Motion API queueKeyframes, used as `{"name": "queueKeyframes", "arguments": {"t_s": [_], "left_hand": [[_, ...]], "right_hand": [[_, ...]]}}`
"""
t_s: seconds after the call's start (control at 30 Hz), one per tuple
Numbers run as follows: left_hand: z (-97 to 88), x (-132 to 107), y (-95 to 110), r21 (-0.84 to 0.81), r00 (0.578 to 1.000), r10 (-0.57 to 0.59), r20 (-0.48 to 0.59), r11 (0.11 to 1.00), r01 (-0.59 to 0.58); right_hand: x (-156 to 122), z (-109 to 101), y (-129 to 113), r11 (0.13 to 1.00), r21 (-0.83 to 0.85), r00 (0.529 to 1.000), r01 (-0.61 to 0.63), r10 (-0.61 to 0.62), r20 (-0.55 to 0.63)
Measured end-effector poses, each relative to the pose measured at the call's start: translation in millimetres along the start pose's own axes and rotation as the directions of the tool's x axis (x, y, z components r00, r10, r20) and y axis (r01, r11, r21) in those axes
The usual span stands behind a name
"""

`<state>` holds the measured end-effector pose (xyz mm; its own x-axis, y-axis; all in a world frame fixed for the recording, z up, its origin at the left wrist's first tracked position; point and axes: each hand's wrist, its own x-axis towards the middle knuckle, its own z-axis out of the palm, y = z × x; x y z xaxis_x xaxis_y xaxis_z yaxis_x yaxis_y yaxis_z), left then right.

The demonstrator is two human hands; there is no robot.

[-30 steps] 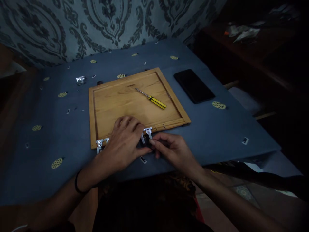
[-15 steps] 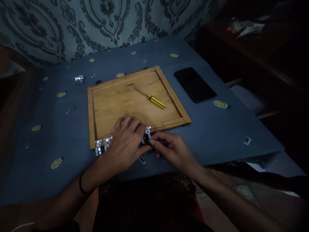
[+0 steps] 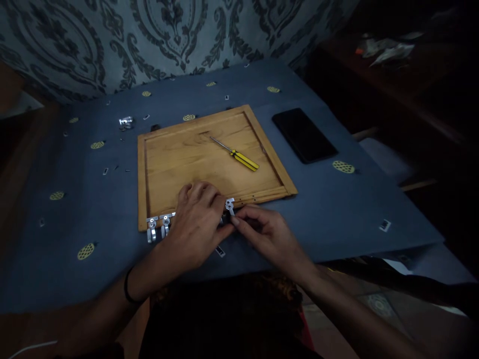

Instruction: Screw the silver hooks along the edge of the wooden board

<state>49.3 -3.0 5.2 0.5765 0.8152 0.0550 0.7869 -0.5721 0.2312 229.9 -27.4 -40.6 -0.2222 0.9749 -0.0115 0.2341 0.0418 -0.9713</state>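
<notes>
A framed wooden panel, like a small cabinet door, lies on the table. My left hand is closed over its near edge, fingers bent on the wood and thumb below the edge. Beside that thumb, my right hand pinches a metal hinge between thumb and forefinger at the edge. Two similar hinges, a left one and another, sit on the edge near the panel's left corner. My left palm hides part of the edge between. A yellow-and-black screwdriver rests on the panel.
Beyond the panel's far left corner lies a small pile of metal hinges. Small screws are scattered left of the panel. A black phone lies to the right on the blue patterned tablecloth. A patterned wall stands behind.
The view has shifted slightly. Both hands keep their places at the panel's edge, and the right still pinches the hinge.
</notes>
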Motion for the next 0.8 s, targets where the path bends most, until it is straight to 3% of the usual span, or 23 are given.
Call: {"name": "queueKeyframes", "arguments": {"t_s": [0.33,0.53,0.8], "left_hand": [[1.0,-3,4,-0.021,0.995,0.000,-0.095,1.000,-0.002],[2.6,-3,6,-0.025,0.993,-0.036,-0.112,0.999,0.033],[0.1,-4,9,-0.042,0.995,-0.051,-0.090,0.998,0.047]], "right_hand": [[-6,3,2,0.989,-0.120,0.991,0.091,-0.101,-0.087],[-16,5,-1,0.956,-0.230,0.951,0.182,-0.230,-0.205],[-21,-4,2,0.820,-0.494,0.920,0.287,-0.381,-0.097]]}}
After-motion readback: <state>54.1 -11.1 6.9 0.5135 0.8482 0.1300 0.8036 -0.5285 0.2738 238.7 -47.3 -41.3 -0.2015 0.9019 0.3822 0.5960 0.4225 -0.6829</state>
